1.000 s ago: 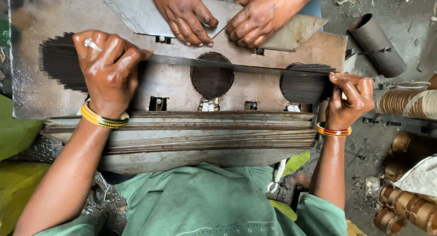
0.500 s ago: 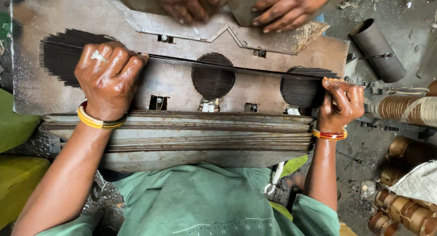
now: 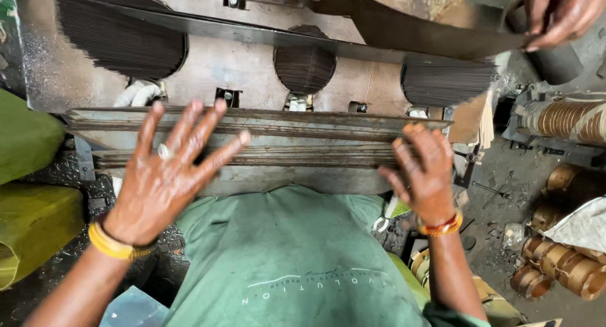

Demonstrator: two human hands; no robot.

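— What are the hands gripping?

— Nothing. The left hand (image 3: 165, 178), at seven o'clock, is spread wide with fingers splayed over the stacked metal strips (image 3: 252, 141). The right hand (image 3: 424, 174), at four o'clock, is open too, fingertips resting on the strips' right end.

— And up top?

— A co-worker's hand (image 3: 560, 12) at one o'clock pinches a dark metal sheet (image 3: 410, 33).

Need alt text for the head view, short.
Seen from above, a person's open left hand and right hand hover over a stack of long metal strips on a machine bed. A co-worker's hand holds a dark metal sheet opposite.
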